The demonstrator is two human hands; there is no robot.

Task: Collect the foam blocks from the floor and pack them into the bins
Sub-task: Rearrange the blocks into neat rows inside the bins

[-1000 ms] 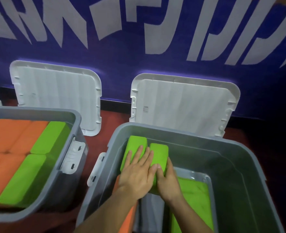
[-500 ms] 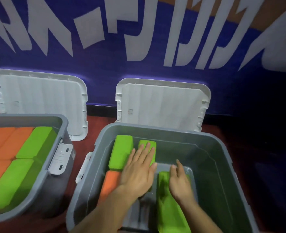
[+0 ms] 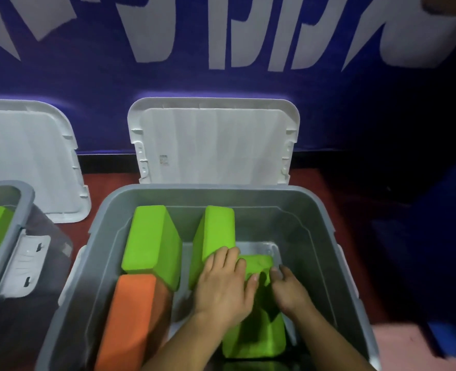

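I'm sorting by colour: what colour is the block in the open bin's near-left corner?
The block is orange; the head view shows it best.

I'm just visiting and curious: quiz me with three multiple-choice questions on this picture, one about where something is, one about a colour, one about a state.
1. Where is the orange block?
A. On the floor
B. In the middle grey bin, at its near left
C. On top of a lid

2. What colour is the lid standing behind that bin?
A. Orange
B. Green
C. White

3. How is the middle bin?
A. Open, its lid off
B. Closed
C. Tipped on its side

Answers:
1. B: the orange block lies inside the bin's walls.
2. C: the lid against the blue wall is white.
3. A: the left hand and right hand both reach inside the upright bin.
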